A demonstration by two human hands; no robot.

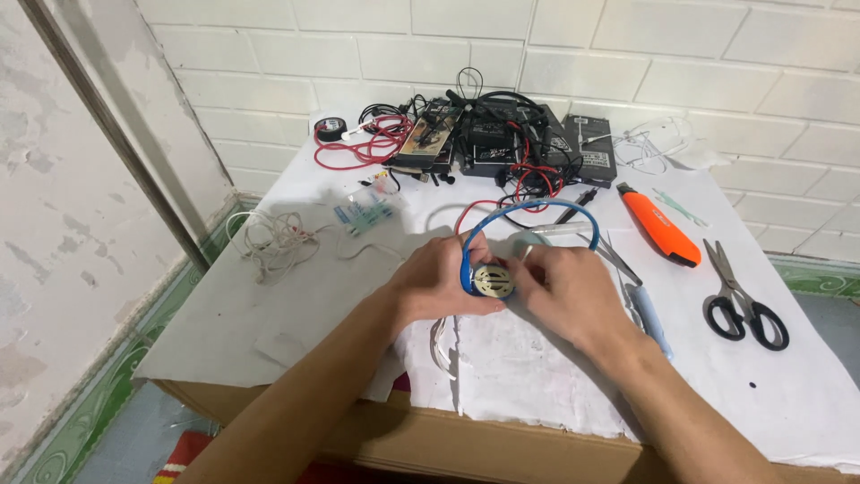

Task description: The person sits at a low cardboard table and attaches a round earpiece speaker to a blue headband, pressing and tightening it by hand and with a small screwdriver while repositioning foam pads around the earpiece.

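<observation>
both hands, left hand [436,280] and right hand [566,289], close their fingers around a round metal earpiece [493,280] on a blue headband [524,211], scissors [742,300] lying far right.

The room is evenly and brightly lit, with soft light that seems to fall from above and a little in front. The white sheet on the worktop [269,314] reflects it without harsh glare. Shadows are faint: a thin, soft one lies under the scissors [743,305] and beneath the forearms. The centre is sharp, while the tiled wall [672,54] bows slightly toward the edges. The near corners look a touch softer.
</observation>
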